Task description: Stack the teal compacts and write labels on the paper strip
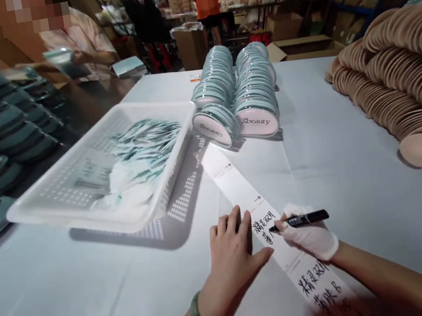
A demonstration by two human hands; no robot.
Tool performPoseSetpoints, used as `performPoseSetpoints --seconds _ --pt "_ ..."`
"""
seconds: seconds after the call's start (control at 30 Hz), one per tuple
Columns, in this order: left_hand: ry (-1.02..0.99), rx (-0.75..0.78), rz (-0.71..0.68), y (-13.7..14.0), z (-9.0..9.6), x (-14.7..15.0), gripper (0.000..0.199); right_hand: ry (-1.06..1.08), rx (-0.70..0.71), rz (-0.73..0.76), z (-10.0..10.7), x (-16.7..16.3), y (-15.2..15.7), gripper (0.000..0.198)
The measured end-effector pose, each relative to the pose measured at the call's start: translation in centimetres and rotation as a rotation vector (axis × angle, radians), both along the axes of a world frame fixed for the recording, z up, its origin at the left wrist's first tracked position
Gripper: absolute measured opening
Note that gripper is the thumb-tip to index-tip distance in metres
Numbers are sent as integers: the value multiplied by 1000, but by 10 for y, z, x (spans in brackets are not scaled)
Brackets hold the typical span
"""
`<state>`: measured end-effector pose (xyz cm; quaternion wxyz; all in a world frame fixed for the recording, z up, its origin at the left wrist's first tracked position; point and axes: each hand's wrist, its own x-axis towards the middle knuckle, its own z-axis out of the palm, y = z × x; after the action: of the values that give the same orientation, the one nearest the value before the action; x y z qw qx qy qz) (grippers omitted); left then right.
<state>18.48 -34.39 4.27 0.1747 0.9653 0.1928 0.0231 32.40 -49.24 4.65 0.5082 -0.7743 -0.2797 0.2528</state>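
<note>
A white perforated basket (80,201) is sitting on the pale table (356,155), holding a heap of teal-and-white packets (140,148). Beside it, two rows of round compacts (236,94) are lying stacked on edge. A long white paper strip (241,190) is running toward the person; the bare left hand (232,259) is pressing it flat, fingers spread, while the gloved right hand (311,235) is gripping a black marker (300,220), its tip touching the handwritten characters.

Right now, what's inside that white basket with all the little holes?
The white basket holds a heap of flat teal-and-white packets with some white pieces in front. Whatever lies beneath the heap is covered, and blur hides what the packets say.
</note>
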Motion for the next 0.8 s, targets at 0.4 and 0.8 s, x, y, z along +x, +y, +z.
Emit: performPoseSetpoints --seconds 0.4,0.8 --pt "2 -9 4 0 1 0 80 -174 -41 43 3 2 -1 32" --pt "5 -15 7 0 1 0 81 -71 6 -92 3 1 -2 35"
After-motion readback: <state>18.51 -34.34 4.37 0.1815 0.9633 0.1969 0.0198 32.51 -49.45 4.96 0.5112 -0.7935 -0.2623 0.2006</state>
